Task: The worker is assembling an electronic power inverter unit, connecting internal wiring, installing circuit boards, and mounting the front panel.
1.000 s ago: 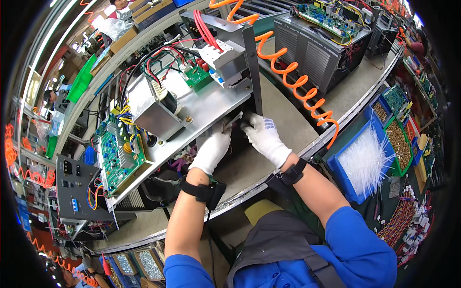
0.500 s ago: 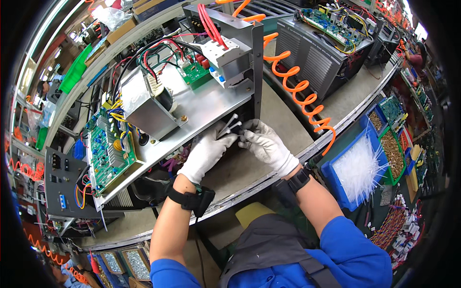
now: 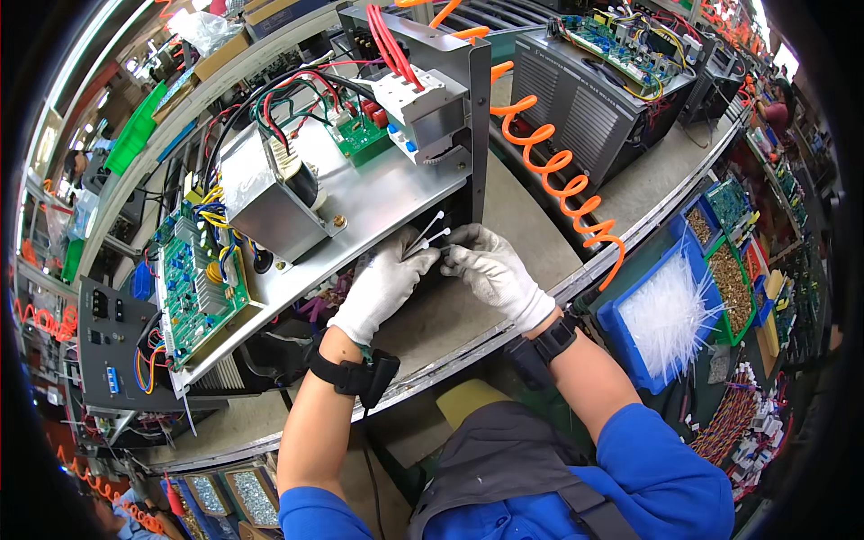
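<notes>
My left hand (image 3: 382, 281), in a white glove, is closed around a few white cable ties (image 3: 432, 238) whose small heads stick out past the fingers. Facing it, my gloved right hand (image 3: 497, 277) pinches its fingertips together close to the ties; what they grip is dark or hidden. Both hands work just below the front edge of an open metal chassis (image 3: 391, 205), beside its upright dark panel (image 3: 480, 126). On the chassis sit a boxy metal-covered part (image 3: 261, 184), a small green circuit board (image 3: 358, 141) and a white switch block (image 3: 409, 94) with thick red wires.
An orange coiled hose (image 3: 558, 184) hangs to the right of the chassis. Beyond it stands a grey vented machine (image 3: 576, 99). At right, a blue bin (image 3: 630, 337) holds loose white cable ties, beside a green bin (image 3: 745, 328) of brass-coloured parts. A larger circuit board (image 3: 193, 292) is at left.
My right fingertips have shifted slightly beside the ties, and a dark piece seen between the hands is less visible. The left hand keeps its hold. The whole view has shifted a little.
</notes>
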Demonstrator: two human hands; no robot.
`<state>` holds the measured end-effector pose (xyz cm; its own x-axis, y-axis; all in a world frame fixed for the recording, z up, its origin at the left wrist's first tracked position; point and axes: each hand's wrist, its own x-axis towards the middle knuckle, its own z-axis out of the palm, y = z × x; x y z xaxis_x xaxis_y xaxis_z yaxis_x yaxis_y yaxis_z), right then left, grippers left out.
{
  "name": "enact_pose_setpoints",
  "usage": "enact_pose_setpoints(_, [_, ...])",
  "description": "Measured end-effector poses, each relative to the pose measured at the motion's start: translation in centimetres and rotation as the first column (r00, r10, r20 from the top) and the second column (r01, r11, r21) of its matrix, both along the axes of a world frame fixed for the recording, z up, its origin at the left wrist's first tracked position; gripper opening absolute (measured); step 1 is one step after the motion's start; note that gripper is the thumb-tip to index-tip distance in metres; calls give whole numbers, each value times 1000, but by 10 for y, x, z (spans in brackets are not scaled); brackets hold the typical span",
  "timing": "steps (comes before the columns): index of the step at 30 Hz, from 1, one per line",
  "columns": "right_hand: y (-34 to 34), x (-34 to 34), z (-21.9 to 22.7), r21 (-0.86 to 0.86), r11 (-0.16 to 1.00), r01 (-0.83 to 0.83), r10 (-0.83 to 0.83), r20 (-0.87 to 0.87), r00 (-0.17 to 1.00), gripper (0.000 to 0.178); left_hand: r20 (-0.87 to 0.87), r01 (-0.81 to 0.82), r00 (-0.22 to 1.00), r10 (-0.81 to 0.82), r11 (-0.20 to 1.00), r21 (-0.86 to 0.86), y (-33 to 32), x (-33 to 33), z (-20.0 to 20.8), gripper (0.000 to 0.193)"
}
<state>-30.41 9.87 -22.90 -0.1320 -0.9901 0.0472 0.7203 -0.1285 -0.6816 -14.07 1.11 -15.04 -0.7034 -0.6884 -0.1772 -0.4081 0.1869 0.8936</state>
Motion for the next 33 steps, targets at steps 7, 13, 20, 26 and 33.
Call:
enact_pose_setpoints(7, [2,7,6,16,1000,12,-10,-103,995,26,-48,19,999,-20,1000,-14,-1,-2,-5,26])
enact_pose_setpoints(13, [20,26,19,130,950,283,-221,-358,907,21,-175,-307,946,272,924,-226,12,-9,-32,25])
enact_pose_setpoints(20, [30,37,28,-6,955,296,-275,-386,881,18,-403,-494,799,446,869,-16,6,-18,-90,29])
enact_pose_setpoints(26, [21,27,29,239,968,81,-124,172,977,9,-358,-298,819,449,865,404,17,-34,-48,32])
enact_pose_setpoints(33, [38,34,55,261,963,67,2,-254,967,21,-170,-286,939,298,954,90,31,11,-59,37])
